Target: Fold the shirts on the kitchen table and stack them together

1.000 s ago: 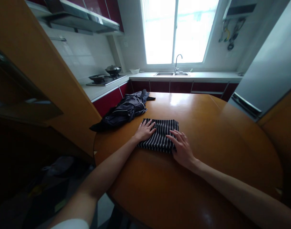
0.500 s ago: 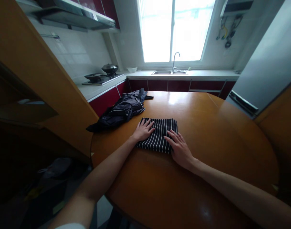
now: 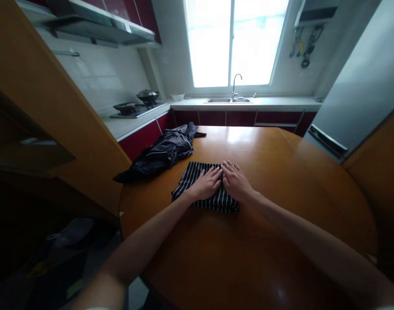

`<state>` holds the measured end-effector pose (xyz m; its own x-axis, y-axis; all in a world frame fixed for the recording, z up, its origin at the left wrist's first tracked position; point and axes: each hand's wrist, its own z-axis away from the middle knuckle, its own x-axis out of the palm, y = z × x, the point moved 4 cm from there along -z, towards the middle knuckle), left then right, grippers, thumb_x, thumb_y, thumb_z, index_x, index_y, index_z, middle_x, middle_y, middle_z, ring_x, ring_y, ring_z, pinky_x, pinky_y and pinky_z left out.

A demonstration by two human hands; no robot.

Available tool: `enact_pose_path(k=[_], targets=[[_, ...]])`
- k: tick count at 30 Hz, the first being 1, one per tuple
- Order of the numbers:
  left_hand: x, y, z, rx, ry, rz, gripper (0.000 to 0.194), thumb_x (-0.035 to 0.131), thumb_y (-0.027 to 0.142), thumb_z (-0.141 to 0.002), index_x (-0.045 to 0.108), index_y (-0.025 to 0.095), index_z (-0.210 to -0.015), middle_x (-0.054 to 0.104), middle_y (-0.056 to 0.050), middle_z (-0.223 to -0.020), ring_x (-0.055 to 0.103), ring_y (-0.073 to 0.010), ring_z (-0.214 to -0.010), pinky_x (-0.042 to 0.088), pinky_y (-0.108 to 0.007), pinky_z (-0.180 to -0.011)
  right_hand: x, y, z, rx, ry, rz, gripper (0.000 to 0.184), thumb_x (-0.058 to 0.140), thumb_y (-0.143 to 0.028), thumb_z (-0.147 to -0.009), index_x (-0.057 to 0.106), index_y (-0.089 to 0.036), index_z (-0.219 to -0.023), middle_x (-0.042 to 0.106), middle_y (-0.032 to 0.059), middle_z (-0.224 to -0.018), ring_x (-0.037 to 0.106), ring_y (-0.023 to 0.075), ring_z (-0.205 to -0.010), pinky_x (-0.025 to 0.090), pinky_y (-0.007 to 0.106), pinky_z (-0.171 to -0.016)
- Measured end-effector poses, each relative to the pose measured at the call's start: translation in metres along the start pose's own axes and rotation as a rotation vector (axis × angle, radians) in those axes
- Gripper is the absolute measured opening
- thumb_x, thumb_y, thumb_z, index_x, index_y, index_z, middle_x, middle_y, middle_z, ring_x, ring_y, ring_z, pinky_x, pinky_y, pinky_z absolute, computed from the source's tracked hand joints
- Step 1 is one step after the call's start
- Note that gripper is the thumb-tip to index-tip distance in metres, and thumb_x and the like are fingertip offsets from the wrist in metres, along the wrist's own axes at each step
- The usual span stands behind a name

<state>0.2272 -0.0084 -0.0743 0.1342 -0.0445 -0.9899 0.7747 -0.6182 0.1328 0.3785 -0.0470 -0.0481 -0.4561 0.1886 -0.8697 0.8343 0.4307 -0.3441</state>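
A folded black cloth with white stripes [image 3: 192, 174] lies flat on the wooden table [image 3: 281, 181]; its exact kind does not show. My left hand [image 3: 206, 184] rests palm down on the middle of it, fingers stretched out. On its right part lies my right hand [image 3: 236, 181], also flat with the fingers extended. The fingertips of both hands nearly meet near the far side of the cloth. Part of the cloth is hidden beneath the hands.
A crumpled dark garment [image 3: 166, 148] lies at the table's far left edge. Beyond the table are a gas stove [image 3: 137, 111] with pans, a sink [image 3: 218, 100] under the window, and a fridge [image 3: 355, 86] at the right. A wooden partition [image 3: 70, 112] stands to the left.
My left hand has slid right from the cloth's left edge to its middle. My right hand has moved up toward the far right side. The cloth's left side now spreads further out.
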Motion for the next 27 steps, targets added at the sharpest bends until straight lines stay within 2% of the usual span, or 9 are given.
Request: enact_pose_path(k=[4,8,10,14,17,20,22,24,27], targets=[[0.017,0.010,0.004,-0.008,-0.001,0.029,0.061,0.021,0.048,-0.106,0.017,0.025,-0.163,0.014,-0.004,-0.169,0.010,-0.0246,-0.156,0.014,-0.053,-0.124,0.030,0.025,-0.037,0.148,-0.109,0.064,0.055,0.038,-0.024,-0.096,0.048,-0.006,-0.146,0.040,0.0190,-0.158,0.026,0.0321,-0.151,0.020,0.059,-0.120],[0.019,-0.003,0.006,-0.022,-0.037,0.046,0.067,0.019,0.059,-0.104,0.015,0.027,-0.163,0.012,-0.002,-0.169,0.007,-0.0243,-0.156,0.009,-0.052,-0.125,0.040,0.064,-0.035,0.383,-0.072,0.061,0.055,0.037,-0.037,-0.098,0.054,-0.008,-0.142,0.044,0.0191,-0.156,0.033,0.0342,-0.148,0.021,0.060,-0.119],[0.013,-0.024,0.007,-0.087,-0.072,0.040,0.070,0.020,0.063,-0.103,0.018,0.026,-0.162,0.012,-0.003,-0.168,0.006,-0.0263,-0.156,0.007,-0.054,-0.125,0.039,0.082,-0.029,0.437,-0.065,0.047,0.059,0.034,-0.042,-0.100,0.052,-0.006,-0.144,0.039,0.0202,-0.158,0.030,0.0343,-0.149,0.019,0.059,-0.120],[-0.005,-0.086,0.014,-0.336,-0.105,0.059,0.070,0.025,0.059,-0.103,0.021,0.022,-0.162,0.010,-0.007,-0.168,0.005,-0.0325,-0.156,0.008,-0.063,-0.121,0.036,0.109,-0.020,0.460,-0.028,0.015,0.062,0.030,-0.046,-0.102,0.053,-0.007,-0.144,0.038,0.0195,-0.159,0.027,0.0323,-0.151,0.015,0.057,-0.122],[-0.023,-0.116,0.024,-0.394,-0.056,0.152,0.065,0.025,0.049,-0.104,0.031,0.013,-0.158,0.022,-0.011,-0.166,0.017,-0.0293,-0.154,0.017,-0.052,-0.124,0.032,0.116,-0.020,0.477,0.073,-0.086,0.059,0.028,-0.041,-0.102,0.052,-0.007,-0.144,0.042,0.0192,-0.157,0.032,0.0303,-0.149,0.017,0.055,-0.122],[-0.040,-0.110,0.036,-0.257,0.134,0.261,0.062,0.023,0.045,-0.105,0.046,0.009,-0.150,0.045,-0.013,-0.156,0.039,-0.0228,-0.146,0.027,-0.037,-0.123,0.022,0.103,-0.023,0.407,0.235,-0.237,0.057,0.028,-0.037,-0.101,0.052,-0.008,-0.144,0.044,0.0182,-0.155,0.035,0.0272,-0.147,0.022,0.051,-0.122],[-0.043,-0.091,0.047,-0.115,0.205,0.298,0.061,0.025,0.048,-0.105,0.048,0.013,-0.149,0.049,-0.010,-0.154,0.042,-0.0223,-0.144,0.028,-0.036,-0.123,0.015,0.081,-0.018,0.278,0.297,-0.315,0.055,0.032,-0.037,-0.100,0.055,-0.010,-0.143,0.046,0.0165,-0.155,0.036,0.0257,-0.147,0.026,0.048,-0.122],[-0.033,-0.071,0.059,-0.013,0.139,0.272,0.060,0.028,0.051,-0.105,0.045,0.019,-0.152,0.042,-0.007,-0.159,0.033,-0.0237,-0.149,0.024,-0.040,-0.124,0.012,0.053,-0.005,0.122,0.262,-0.338,0.052,0.039,-0.040,-0.099,0.057,-0.015,-0.141,0.047,0.0135,-0.154,0.036,0.0261,-0.148,0.026,0.050,-0.122],[-0.012,-0.060,0.081,-0.014,-0.045,0.174,0.061,0.032,0.056,-0.104,0.034,0.027,-0.158,0.025,-0.003,-0.166,0.015,-0.0268,-0.155,0.012,-0.049,-0.125,0.017,0.015,0.028,-0.064,0.080,-0.257,0.048,0.047,-0.042,-0.099,0.059,-0.023,-0.140,0.045,0.0091,-0.156,0.031,0.0280,-0.150,0.022,0.055,-0.123]])
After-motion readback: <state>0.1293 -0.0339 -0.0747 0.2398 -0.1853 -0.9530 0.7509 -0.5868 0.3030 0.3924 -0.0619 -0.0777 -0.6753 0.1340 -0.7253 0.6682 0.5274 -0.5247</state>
